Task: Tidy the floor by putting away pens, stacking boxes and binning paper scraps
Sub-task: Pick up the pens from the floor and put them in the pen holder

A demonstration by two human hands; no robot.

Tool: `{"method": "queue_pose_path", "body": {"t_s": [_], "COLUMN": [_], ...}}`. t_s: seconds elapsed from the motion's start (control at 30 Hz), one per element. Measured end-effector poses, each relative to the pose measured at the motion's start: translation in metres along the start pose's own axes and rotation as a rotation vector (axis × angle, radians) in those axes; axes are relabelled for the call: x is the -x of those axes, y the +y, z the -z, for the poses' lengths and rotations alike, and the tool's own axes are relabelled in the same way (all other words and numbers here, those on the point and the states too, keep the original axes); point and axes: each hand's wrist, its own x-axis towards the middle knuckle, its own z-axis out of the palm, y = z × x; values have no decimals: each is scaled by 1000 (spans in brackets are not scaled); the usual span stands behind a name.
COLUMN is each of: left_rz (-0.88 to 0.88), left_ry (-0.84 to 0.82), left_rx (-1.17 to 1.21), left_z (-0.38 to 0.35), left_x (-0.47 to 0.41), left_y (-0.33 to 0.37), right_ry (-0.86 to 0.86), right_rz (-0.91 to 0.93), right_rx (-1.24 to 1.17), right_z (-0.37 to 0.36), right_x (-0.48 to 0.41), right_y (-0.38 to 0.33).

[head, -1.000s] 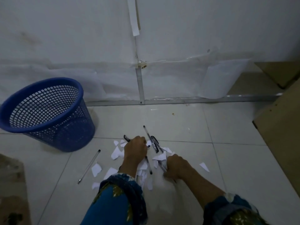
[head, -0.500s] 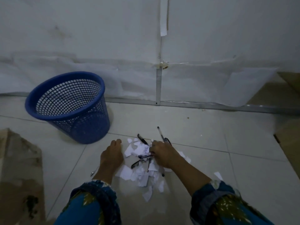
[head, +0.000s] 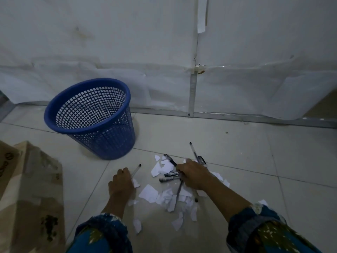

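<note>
As the right hand (head: 194,177) curled round a loose bunch of pens (head: 170,177) over the paper scraps (head: 148,193) on the floor (head: 237,152) and the left hand (head: 121,183) gripped one clear pen (head: 136,170), the splayed bunch could easily slip and scatter.

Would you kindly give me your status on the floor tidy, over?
Left grip holds one pen. Right grip holds several pens. Scraps on floor; bin close, nothing between.

Bare room (kind unclear), tiled floor (head: 237,161), sheeted wall (head: 127,42)
</note>
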Motion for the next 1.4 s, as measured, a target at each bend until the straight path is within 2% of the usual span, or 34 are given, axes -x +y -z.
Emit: {"method": "queue_pose_path", "body": {"t_s": [0.17,0.27,0.4,0.53,0.7,0.83,0.97,1.13,1.27,1.4], "left_rz": [-5,0,25,103,260,262,223,138,98,106], "left_ry": [-36,-59,-77,-190,-174,-141,-98,-52,-68,-13], "left_rx": [-17,122,275,346,472,617,664,533,427,429], "left_z": [2,5,15,25,36,35,26,15,1,-3], "left_x": [3,4,6,8,12,5,5,8,11,16], "left_y": [7,17,30,44,69,92,119,146,152,158], "right_ry": [2,-22,-158,-227,-269,-210,-68,53,75,83], "right_rz": [-23,-73,-150,-189,-241,-346,-441,-491,-509,-508], "right_rx": [-39,-58,-166,-282,-444,-643,-684,-749,-789,-808], "right_z": [15,20,25,35,47,50,48,40,36,34], "right_x": [10,17,21,24,27,32,39,43,42,46], "right_y": [5,5,11,17,28,40,54,68,77,83]}}
